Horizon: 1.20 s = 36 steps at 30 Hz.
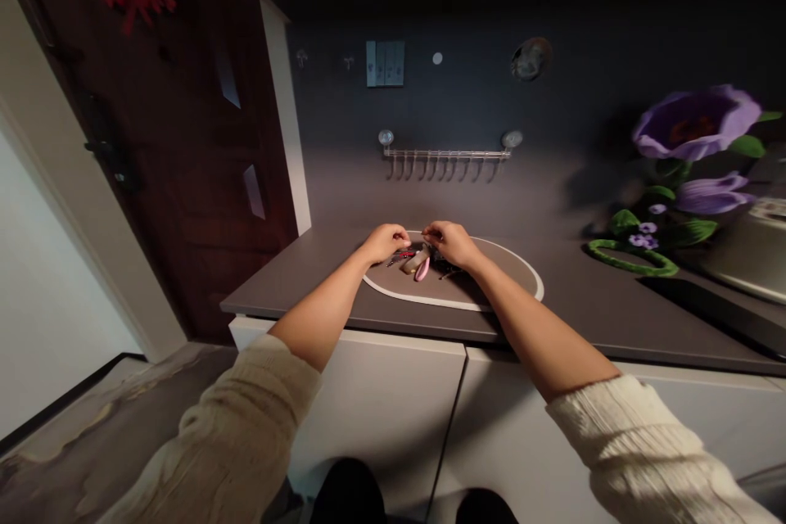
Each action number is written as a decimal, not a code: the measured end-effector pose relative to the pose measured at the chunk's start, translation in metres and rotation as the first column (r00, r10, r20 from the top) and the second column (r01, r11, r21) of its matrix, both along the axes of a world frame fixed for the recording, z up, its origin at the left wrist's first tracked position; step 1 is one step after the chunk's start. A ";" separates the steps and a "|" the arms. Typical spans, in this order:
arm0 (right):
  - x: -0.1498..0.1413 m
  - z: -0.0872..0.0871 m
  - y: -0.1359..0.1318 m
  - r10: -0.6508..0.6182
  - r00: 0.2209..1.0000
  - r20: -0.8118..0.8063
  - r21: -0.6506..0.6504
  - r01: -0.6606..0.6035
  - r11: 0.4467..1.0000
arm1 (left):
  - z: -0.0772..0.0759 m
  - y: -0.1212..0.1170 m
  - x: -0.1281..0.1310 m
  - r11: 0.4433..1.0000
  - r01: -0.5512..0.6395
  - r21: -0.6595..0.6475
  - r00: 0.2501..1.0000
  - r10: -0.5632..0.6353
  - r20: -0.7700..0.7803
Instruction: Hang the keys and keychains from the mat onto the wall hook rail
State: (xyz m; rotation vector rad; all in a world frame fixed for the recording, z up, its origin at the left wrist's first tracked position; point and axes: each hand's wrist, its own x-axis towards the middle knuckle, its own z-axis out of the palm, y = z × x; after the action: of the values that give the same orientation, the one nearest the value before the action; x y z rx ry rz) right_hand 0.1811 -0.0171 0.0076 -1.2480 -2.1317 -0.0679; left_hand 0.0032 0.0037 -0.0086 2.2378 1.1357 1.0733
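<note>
My left hand [386, 243] is over the left part of an oval mat [451, 302] with a pale rim. Its fingers are curled in, thumb against fingertips; anything in that pinch is too small to make out. Opposite it, my right hand [453, 245] has bent, closed fingers pointing inward, and its grip is hard to see. Between and below the hands lies a small heap: a pink-handled item [422, 269], a tan, rounded piece [410, 265], and thin dark and red bits beside my left fingertips. Other dark pieces lie under my right hand, partly hidden.
A rail with several hooks [448, 154] is fixed to the wall behind the grey counter [276, 270]. Purple flowers [697, 127] with a green base stand at the right, near a dark flat object [706, 311] and a pale rounded object [752, 254]. A brown door [202, 147] is at left.
</note>
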 end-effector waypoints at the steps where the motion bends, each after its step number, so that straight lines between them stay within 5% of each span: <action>1: 0.000 0.000 0.000 -0.002 1.000 0.008 0.008 0.002 1.000 | -0.001 -0.001 -0.001 1.000 0.012 -0.016 1.000 -0.012 -0.013; 5: 0.002 -0.002 0.000 -0.005 1.000 0.021 0.027 0.004 1.000 | -0.002 -0.002 -0.004 0.996 0.061 -0.069 0.994 -0.067 -0.083; 18: -0.002 -0.001 -0.001 0.009 0.999 0.051 0.031 -0.011 0.999 | -0.005 0.004 -0.004 0.989 0.085 0.122 0.950 -0.044 -0.309; 28: -0.004 0.001 -0.003 -0.001 0.998 0.070 0.038 -0.002 0.999 | -0.002 0.001 -0.002 0.997 -0.056 0.048 0.987 0.062 -0.145; 36: -0.006 0.002 -0.005 0.013 0.995 0.101 0.039 -0.018 0.999 | -0.003 0.003 0.000 0.997 -0.016 -0.071 0.992 0.025 0.123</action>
State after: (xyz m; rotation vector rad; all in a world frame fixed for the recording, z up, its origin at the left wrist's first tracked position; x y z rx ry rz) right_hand 0.1753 -0.0219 0.0094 -1.2280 -2.2150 -0.1700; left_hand 0.0027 0.0066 -0.0118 2.0797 1.1286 1.1453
